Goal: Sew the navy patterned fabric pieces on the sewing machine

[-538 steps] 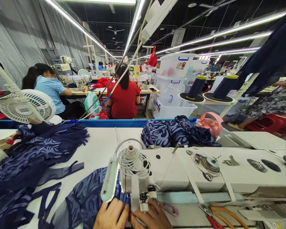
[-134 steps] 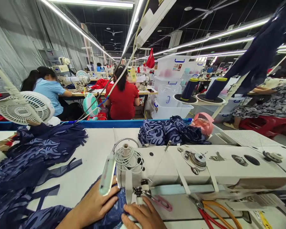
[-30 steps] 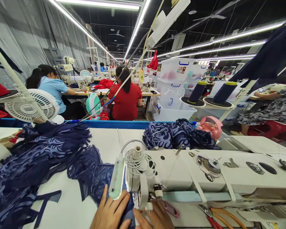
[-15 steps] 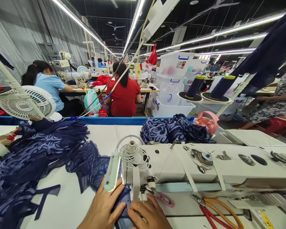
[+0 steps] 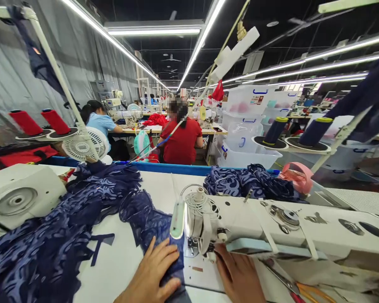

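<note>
I see my left hand (image 5: 153, 273) lying flat and open, fingers spread, palm down on the navy patterned fabric (image 5: 151, 225) at about 6 o'clock in the head view. The cloth runs from under that hand up toward 10 o'clock, where it joins a large heap of the same fabric (image 5: 50, 235) spread over the white tabletop (image 5: 120, 261). My right hand (image 5: 238, 275) rests just to the right of the needle area, at roughly 5 o'clock, fingers extended and pointing toward the presser foot (image 5: 210, 252); it grips nothing that I can make out, and its fingertips sit on the machine bed beside the fabric edge.

Between my two hands stands the head of the white sewing machine (image 5: 271, 223), its body stretching away to 3 o'clock. A small lamp (image 5: 177, 216) hangs on its left face, just above the cloth. Orange-handled scissors (image 5: 306, 290) lie near my right hand at 4 o'clock, not touching it.

Behind the machine, at 1 o'clock, a second bundle of navy fabric (image 5: 249, 185) lies beside a pink object (image 5: 295, 176). Two dark thread cones (image 5: 314, 131) stand at 2 o'clock, two red cones (image 5: 39, 122) at 10 o'clock beside a white fan (image 5: 84, 147). Farther off at 12 o'clock, a person in a red shirt (image 5: 182, 141) and one in light blue (image 5: 102, 124) sit at other machines.
</note>
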The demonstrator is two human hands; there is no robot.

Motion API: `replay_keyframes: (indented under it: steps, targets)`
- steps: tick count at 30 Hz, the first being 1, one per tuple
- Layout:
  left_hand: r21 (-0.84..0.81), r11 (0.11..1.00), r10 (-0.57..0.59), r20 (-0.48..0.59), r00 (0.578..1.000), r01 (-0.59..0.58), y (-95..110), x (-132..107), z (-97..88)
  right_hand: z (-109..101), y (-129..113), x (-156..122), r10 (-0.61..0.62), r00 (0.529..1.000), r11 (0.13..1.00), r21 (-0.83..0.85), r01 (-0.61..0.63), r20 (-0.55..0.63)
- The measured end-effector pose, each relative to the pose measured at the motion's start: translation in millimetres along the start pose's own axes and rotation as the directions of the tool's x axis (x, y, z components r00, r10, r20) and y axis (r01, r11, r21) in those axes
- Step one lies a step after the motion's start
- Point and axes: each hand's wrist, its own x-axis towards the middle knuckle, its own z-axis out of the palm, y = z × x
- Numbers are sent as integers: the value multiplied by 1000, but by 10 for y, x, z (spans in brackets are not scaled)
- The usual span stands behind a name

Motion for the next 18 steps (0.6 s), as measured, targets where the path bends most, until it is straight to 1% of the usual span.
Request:
replay_keyframes:
  steps: [1, 2, 3, 4, 5, 6, 7, 8, 9, 12, 13, 16, 17, 18]
  targets:
    - [6, 1000, 24, -71, 997, -24, 6, -111, 3, 40, 67, -29, 8, 1000, 999, -43, -8, 5]
    - [5, 1000, 2, -158, 987, -1, 17, -219, 6, 91, 129, -63, 4, 1000, 997, -77, -2, 19]
    - [-20, 995, -96, -251, 963, 94, 32, -316, 5, 151, 184, -98, -13, 999, 994, -104, 17, 38]
    - [-75, 961, -276, -316, 908, 266, 49, -392, -3, 216, 231, -133, -34, 998, 991, -127, 41, 56]
    - [-137, 877, -479, -340, 809, 461, 65, -442, -19, 280, 269, -163, -51, 997, 988, -145, 59, 58]
    - [-188, 755, -652, -322, 687, 628, 78, -463, -42, 338, 298, -187, -49, 997, 985, -161, 58, 58]
    - [-207, 636, -767, -280, 578, 744, 88, -458, -66, 381, 318, -201, -37, 998, 983, -176, 46, 53]
    - [-194, 562, -822, -243, 515, 804, 95, -431, -88, 405, 329, -205, -20, 999, 982, -189, 28, 47]
    - [-172, 533, -841, -215, 496, 829, 99, -391, -102, 407, 333, -200, -9, 999, 980, -200, 20, 54]
    - [-167, 560, -826, -187, 532, 811, 107, -283, -99, 297, 308, -152, -49, 996, 968, -244, 65, 72]
    - [-189, 562, -826, -190, 531, 805, 109, -272, -88, 240, 292, -133, -63, 995, 962, -263, 80, 71]
    - [-282, 551, -835, -186, 518, 786, 111, -341, -58, 100, 235, -81, -106, 992, 947, -298, 121, 67]
    - [-302, 550, -835, -190, 516, 779, 109, -389, -51, 77, 217, -66, -124, 991, 946, -295, 135, 58]
    - [-366, 532, -845, -173, 505, 764, 107, -441, -46, 67, 201, -53, -137, 989, 947, -287, 145, 46]
